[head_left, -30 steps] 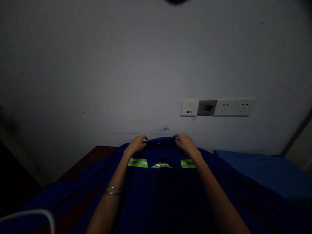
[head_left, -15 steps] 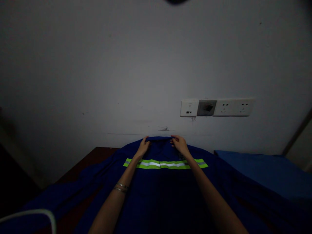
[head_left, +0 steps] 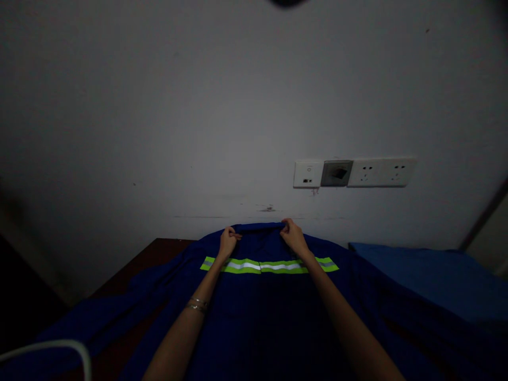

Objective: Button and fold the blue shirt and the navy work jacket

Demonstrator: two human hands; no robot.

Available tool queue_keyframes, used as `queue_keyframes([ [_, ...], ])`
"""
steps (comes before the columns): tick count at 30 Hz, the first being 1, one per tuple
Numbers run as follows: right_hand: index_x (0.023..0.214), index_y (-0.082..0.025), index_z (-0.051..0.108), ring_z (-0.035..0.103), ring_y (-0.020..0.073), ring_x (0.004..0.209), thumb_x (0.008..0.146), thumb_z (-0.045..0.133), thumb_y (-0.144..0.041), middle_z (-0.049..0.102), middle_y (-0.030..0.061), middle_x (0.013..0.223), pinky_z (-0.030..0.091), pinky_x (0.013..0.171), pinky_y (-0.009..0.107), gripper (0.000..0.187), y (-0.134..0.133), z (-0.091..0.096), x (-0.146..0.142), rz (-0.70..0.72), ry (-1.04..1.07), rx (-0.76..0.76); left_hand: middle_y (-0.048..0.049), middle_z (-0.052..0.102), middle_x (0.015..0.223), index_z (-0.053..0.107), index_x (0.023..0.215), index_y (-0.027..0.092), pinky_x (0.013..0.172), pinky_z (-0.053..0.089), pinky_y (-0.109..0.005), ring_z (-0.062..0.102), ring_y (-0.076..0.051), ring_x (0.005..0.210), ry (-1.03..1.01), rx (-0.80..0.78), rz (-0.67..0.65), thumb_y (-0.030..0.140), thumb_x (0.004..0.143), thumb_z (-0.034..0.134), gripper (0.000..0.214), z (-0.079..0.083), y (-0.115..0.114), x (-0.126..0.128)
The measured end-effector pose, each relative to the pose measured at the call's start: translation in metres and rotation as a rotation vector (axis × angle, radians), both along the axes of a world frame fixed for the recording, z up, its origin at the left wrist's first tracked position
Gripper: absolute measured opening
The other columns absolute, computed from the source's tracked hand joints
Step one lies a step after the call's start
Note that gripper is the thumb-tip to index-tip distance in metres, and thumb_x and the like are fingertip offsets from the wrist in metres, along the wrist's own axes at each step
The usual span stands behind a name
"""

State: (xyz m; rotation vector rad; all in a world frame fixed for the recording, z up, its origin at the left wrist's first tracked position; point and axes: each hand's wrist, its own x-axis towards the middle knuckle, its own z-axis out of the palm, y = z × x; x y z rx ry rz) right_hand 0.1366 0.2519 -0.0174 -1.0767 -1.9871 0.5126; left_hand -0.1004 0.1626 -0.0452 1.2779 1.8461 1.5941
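A dark blue work jacket (head_left: 242, 307) lies spread out with its collar end toward the wall and its sleeves out to both sides. Across its chest runs a yellow-green and silver reflective strip (head_left: 273, 267). My left hand (head_left: 228, 242) pinches the left side of the jacket's collar (head_left: 260, 227). On the collar's right side, my right hand (head_left: 293, 236) has its fingers closed on the fabric. Both forearms reach over the jacket, and bracelets circle the left wrist.
Behind the collar rises a grey-white wall (head_left: 222, 116) with a row of switches and sockets (head_left: 355, 173). A dark red tabletop (head_left: 162, 248) shows at left. Lighter blue folded cloth (head_left: 428, 270) lies at right. A white curved tube or cable (head_left: 59, 344) crosses the lower left corner.
My left hand has shifted slightly left and down along the collar, and my right hand slightly right. The collar's edge now looks flatter and wider between them.
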Motion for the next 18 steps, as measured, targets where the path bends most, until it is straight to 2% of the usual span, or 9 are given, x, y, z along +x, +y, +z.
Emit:
queue_keyframes([
  [3, 0.110, -0.015, 0.042, 0.058, 0.0157, 0.069, 0.074, 0.052, -0.020, 0.060, 0.0011, 0.074, 0.040, 0.062, 0.024, 0.038, -0.006, -0.001, 0.001, -0.058, -0.077, -0.012, -0.0079, 0.068, 0.078, 0.056, 0.073, 0.012, 0.060, 0.048, -0.025, 0.064, -0.015, 0.070, 0.023, -0.122, -0.151, 0.004, 0.064, 0.038, 0.021, -0.007, 0.003, 0.000],
  [5, 0.112, -0.016, 0.037, 0.059, 0.0175, 0.072, 0.076, 0.054, -0.027, 0.061, 0.0033, 0.079, 0.039, 0.060, 0.024, 0.041, -0.012, 0.000, 0.001, -0.116, -0.170, -0.008, -0.0082, 0.069, 0.084, 0.060, 0.069, 0.012, 0.068, 0.048, -0.026, 0.064, -0.016, 0.077, 0.047, -0.142, -0.215, 0.005, 0.063, 0.042, 0.020, -0.012, 0.005, 0.001],
  [8, 0.112, -0.017, 0.035, 0.060, 0.0202, 0.080, 0.078, 0.055, -0.030, 0.061, 0.0074, 0.086, 0.037, 0.062, 0.025, 0.041, -0.019, 0.010, 0.004, -0.186, -0.290, 0.007, -0.0073, 0.067, 0.100, 0.066, 0.081, 0.013, 0.083, 0.045, -0.029, 0.061, -0.018, 0.091, 0.188, -0.158, -0.350, 0.009, 0.066, 0.047, 0.024, -0.022, 0.006, 0.002],
  [10, 0.111, -0.016, 0.036, 0.060, 0.0204, 0.079, 0.080, 0.053, -0.029, 0.061, 0.0080, 0.086, 0.036, 0.062, 0.026, 0.038, -0.023, 0.025, 0.010, -0.207, -0.301, 0.021, -0.0074, 0.064, 0.108, 0.065, 0.093, 0.013, 0.090, 0.041, -0.030, 0.058, -0.019, 0.099, 0.343, -0.157, -0.416, 0.013, 0.071, 0.046, 0.029, -0.030, 0.006, 0.003],
  [15, 0.108, -0.019, 0.044, 0.057, 0.0171, 0.070, 0.082, 0.045, -0.031, 0.061, 0.0023, 0.075, 0.033, 0.058, 0.024, 0.029, -0.037, 0.077, 0.036, -0.259, -0.149, 0.138, -0.0109, 0.053, 0.124, 0.051, 0.119, 0.012, 0.100, 0.032, -0.032, 0.048, -0.020, 0.115, 0.607, -0.115, -0.365, 0.022, 0.078, 0.043, 0.043, -0.042, 0.000, 0.014],
  [18, 0.105, -0.019, 0.051, 0.056, 0.0153, 0.068, 0.080, 0.046, -0.030, 0.062, 0.0017, 0.073, 0.033, 0.058, 0.023, 0.027, -0.043, 0.091, 0.054, -0.178, -0.187, 0.134, -0.0148, 0.040, 0.135, 0.035, 0.132, 0.008, 0.104, 0.026, -0.035, 0.036, -0.022, 0.125, 0.669, -0.118, -0.318, 0.027, 0.080, 0.044, 0.056, -0.038, -0.012, 0.022],
])
